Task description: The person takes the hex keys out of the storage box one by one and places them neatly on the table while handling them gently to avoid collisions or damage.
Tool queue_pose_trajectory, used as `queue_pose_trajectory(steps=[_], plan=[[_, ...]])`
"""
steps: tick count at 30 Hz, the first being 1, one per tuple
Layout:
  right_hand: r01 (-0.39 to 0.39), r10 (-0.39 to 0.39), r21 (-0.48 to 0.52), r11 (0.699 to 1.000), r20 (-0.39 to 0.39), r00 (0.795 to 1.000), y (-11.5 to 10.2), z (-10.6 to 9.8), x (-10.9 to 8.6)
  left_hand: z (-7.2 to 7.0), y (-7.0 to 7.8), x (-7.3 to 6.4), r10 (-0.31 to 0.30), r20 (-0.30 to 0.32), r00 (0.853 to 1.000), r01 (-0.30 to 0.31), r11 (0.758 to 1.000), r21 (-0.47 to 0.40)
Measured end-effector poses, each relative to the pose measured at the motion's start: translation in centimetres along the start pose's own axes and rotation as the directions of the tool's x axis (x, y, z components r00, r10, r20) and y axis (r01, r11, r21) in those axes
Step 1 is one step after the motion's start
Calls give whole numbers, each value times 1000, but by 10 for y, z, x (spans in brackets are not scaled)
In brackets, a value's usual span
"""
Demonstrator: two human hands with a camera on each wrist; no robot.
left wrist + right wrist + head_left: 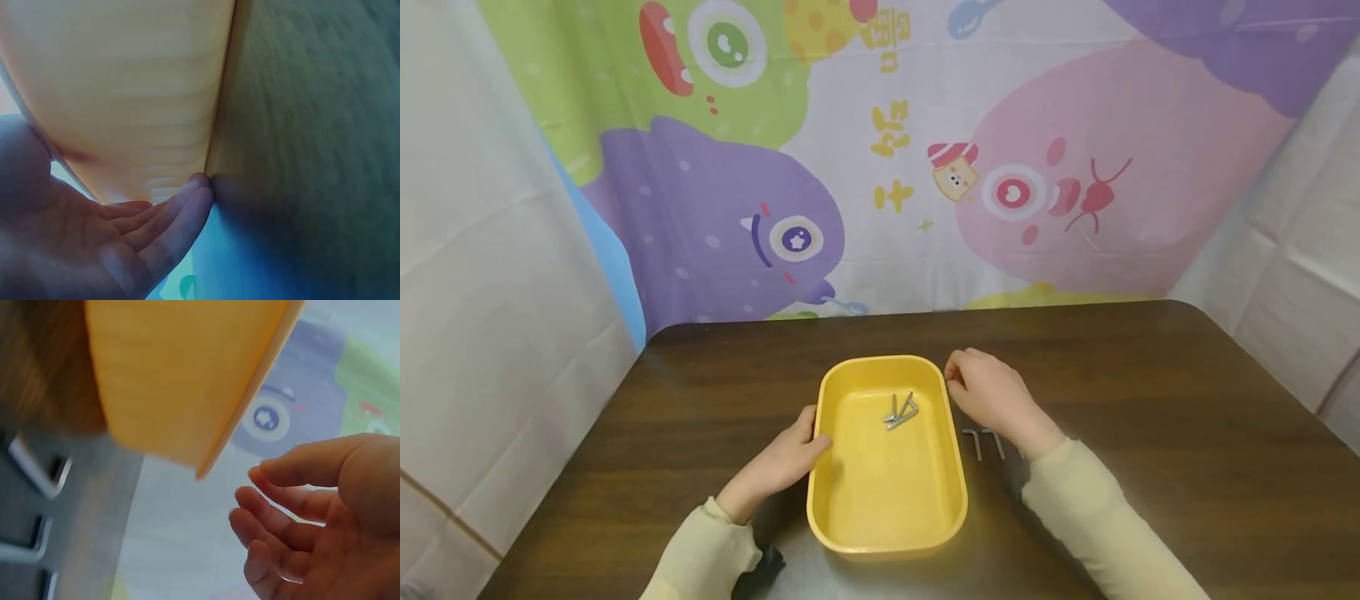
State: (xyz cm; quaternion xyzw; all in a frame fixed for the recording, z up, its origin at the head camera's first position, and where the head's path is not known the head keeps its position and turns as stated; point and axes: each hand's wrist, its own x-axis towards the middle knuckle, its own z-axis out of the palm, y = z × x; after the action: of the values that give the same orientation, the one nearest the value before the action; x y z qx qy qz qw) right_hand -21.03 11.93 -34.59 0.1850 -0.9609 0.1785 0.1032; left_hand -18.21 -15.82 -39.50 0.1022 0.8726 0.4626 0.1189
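Observation:
A yellow plastic tray [887, 492] has my left hand [782, 452] at its left side. The left thumb hooks over the rim while the fingers [181, 219] lie along the outer wall, tips at the tray's lower edge by the tabletop. Inside, toward the back, lies a small pile of L-shaped metal hex keys [901, 414]. My right hand [988, 392] is beside the tray's back right corner, just outside the rim. In the right wrist view, its fingers [275, 519] are loosely bent, thumb near the index fingertip, with nothing between them.
More hex keys [996, 444] lie on the dark wooden table [1150, 400] to the right of the tray, below the right wrist. A black object [767, 567] shows by the left sleeve. A cartoon-printed cloth [887, 250] hangs behind the table's back edge.

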Motion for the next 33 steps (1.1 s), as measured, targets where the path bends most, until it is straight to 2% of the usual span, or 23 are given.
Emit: queue_pose_trajectory(steps=[10, 13, 21, 26, 33], plan=[[117, -114, 33, 993, -72, 991, -32, 6, 4, -1, -1, -1, 9, -5, 1000, -9, 1000, 7], [137, -134, 33, 990, -69, 989, -38, 11, 5, -1, -1, -1, 13, -5, 1000, -13, 1000, 3], [153, -151, -87, 984, 31, 988, -46, 31, 2, 1, -1, -1, 18, -5, 1000, -18, 1000, 3], [180, -178, -189, 965, 29, 984, -49, 41, -1, 2, 1, -2, 16, -11, 1000, -16, 1000, 10], [152, -144, -250, 956, 52, 988, -51, 54, -2, 0, 0, -1, 22, -2, 1000, -22, 1000, 14]])
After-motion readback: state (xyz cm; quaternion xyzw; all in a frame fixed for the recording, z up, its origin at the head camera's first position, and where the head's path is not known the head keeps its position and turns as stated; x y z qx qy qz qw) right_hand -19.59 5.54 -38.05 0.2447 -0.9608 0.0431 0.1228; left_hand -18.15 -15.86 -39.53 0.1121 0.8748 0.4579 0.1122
